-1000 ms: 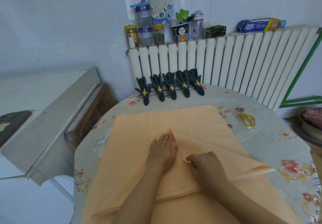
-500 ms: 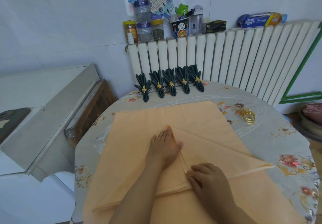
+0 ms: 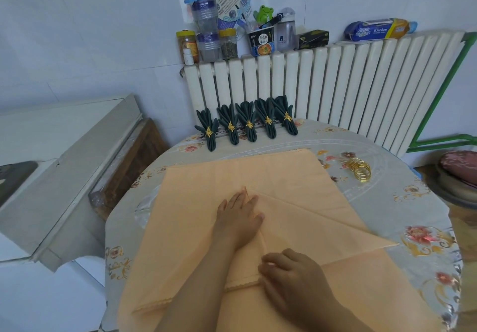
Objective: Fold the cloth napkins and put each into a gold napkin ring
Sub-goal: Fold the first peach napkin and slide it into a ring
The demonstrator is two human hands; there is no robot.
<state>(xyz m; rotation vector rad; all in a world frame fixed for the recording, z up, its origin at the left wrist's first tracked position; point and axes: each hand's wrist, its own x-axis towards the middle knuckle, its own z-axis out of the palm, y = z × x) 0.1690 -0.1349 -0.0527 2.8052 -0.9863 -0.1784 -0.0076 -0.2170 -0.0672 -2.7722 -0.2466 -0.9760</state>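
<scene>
An orange cloth napkin (image 3: 219, 176) lies spread on the round table, its right part folded over into a diagonal flap (image 3: 322, 225). My left hand (image 3: 238, 215) rests flat on the cloth at the top of the fold line, fingers apart. My right hand (image 3: 289, 277) presses the crease near the napkin's scalloped near edge, fingers curled on the fabric. Several loose gold napkin rings (image 3: 360, 171) lie in a pile at the right. Several dark green napkins (image 3: 247, 122), each in a gold ring, lean in a row at the table's far edge.
The table carries a floral plastic cover (image 3: 413, 202). A white radiator (image 3: 335, 86) stands behind it, with jars, bottles and a cup on top. A white cabinet (image 3: 51, 176) stands close at the left. A cushioned stool (image 3: 459, 174) is at the right.
My right hand has slid toward me along the fold line to the napkin's near edge. My left hand has stayed flat at the top of the fold. The flap lies flatter.
</scene>
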